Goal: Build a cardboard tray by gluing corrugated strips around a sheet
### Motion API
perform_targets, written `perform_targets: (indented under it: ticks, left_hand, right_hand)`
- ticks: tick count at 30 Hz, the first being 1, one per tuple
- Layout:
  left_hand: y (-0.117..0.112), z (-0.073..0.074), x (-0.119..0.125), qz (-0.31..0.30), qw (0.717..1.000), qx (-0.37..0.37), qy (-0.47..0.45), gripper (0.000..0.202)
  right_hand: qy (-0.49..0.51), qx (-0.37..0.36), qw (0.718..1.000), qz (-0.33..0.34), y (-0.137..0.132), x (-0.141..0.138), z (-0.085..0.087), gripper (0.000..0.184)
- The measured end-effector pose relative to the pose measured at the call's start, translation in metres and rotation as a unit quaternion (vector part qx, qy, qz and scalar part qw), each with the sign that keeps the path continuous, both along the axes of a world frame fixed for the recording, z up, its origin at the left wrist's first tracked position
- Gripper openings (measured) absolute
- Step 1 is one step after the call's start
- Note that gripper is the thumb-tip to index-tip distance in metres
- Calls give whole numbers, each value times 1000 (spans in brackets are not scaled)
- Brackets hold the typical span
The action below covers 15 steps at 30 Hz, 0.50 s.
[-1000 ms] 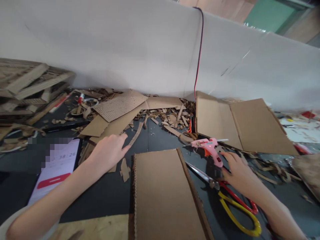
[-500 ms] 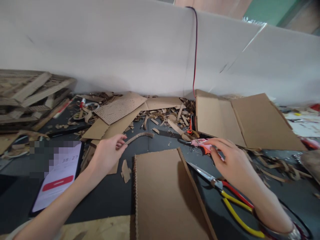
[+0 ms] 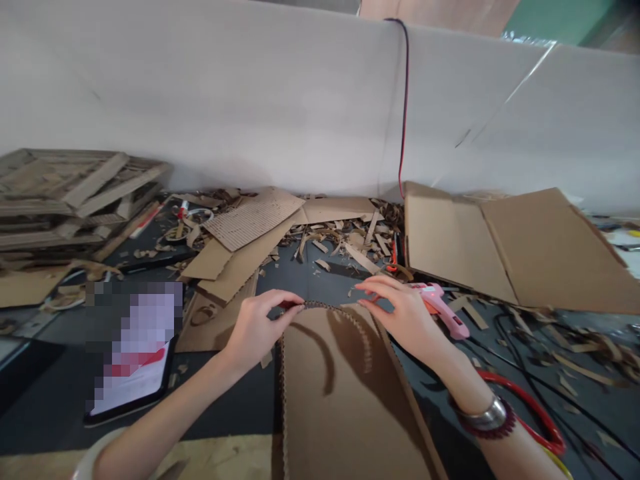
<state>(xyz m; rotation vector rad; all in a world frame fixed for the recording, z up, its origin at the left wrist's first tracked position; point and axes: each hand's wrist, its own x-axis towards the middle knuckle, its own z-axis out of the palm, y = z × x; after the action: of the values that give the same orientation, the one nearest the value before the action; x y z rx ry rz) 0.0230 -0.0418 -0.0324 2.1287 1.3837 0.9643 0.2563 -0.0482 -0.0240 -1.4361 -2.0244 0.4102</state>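
Between its fingertips my left hand pinches one end of a thin corrugated cardboard strip. The strip curves to the right and droops over a cardboard panel with raised edges, casting a curved shadow on it. My right hand hovers by the panel's far right corner, thumb and fingers apart with nothing between them. Just beyond that hand a pink glue gun lies on the table. Scissors with a red handle are partly hidden under my right forearm.
A phone lies at the left, below a stack of cardboard frames. Cardboard scraps litter the back. A folded cardboard piece stands at the right. A black cable trails from the glue gun. A white wall closes the back.
My right hand has let go of the glue gun, which now lies on the table, and moved left to the panel. My left hand has carried the strip right, over the panel's far edge.
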Motion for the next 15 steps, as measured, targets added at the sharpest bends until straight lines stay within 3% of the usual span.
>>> perform_targets:
  ticks: [5,10,13,15]
  left_hand:
    - [5,-11,-5,21,999,-12,-23,10]
    - [5,-12,-1,10,1000,-8,-22,9]
    - [4,-12,1,6,1000,-6,-25,9]
    - [4,-14,2,-2,1000,-7,-30,10]
  right_hand:
    - [65,-47,997,-5,-10,-2,0,25]
    - [0,-35,999,0,-17,-20,-2,49]
    - [-20,-27,999,8,-21,-28,-7,50]
    - [-29,-3,1000,12,-21,-28,-12,35]
